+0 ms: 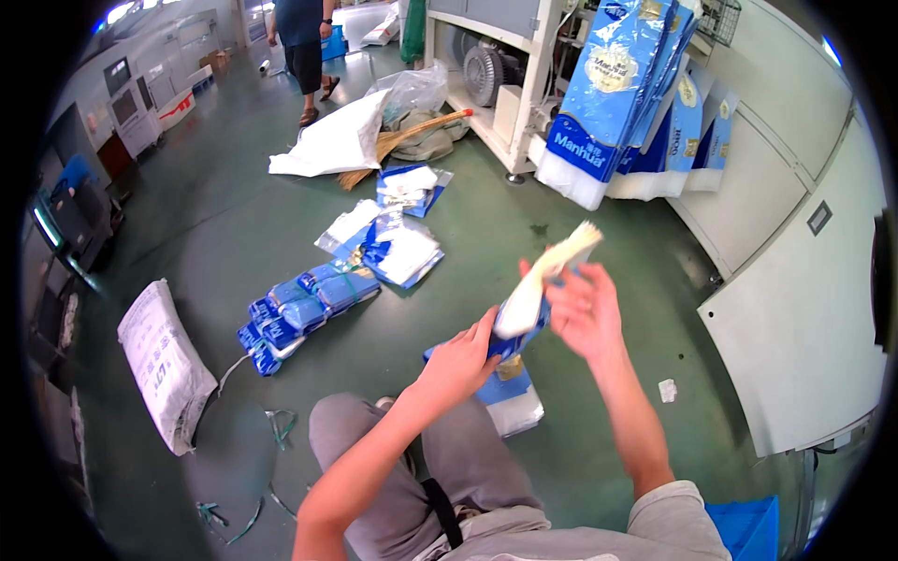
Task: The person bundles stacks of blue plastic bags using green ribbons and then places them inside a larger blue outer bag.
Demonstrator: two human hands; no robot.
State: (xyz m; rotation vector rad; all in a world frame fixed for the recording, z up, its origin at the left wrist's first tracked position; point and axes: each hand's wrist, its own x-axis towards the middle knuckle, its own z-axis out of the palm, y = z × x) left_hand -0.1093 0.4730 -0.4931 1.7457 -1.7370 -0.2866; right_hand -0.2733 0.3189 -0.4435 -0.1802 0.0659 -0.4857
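Note:
Above my knees I hold a bent stack of blue-and-white plastic packaging bags (pixel 520 311), its cream-white layered end fanned out at the top. My left hand (pixel 461 358) is closed round the lower blue part. My right hand (pixel 582 304) has its fingers curled at the upper right side of the stack, partly blurred by motion. Below the stack, another blue-and-white plastic bag bundle (pixel 513 404) lies on the floor by my leg.
Tied blue packs (pixel 313 301) and loose blue-white bags (pixel 404 248) lie ahead on the green floor. A white sack (pixel 166 365) is at left; a broom (pixel 398 140) lies beyond. Blue bags (pixel 613 84) hang from the machine at right. A person (pixel 301 42) stands far off.

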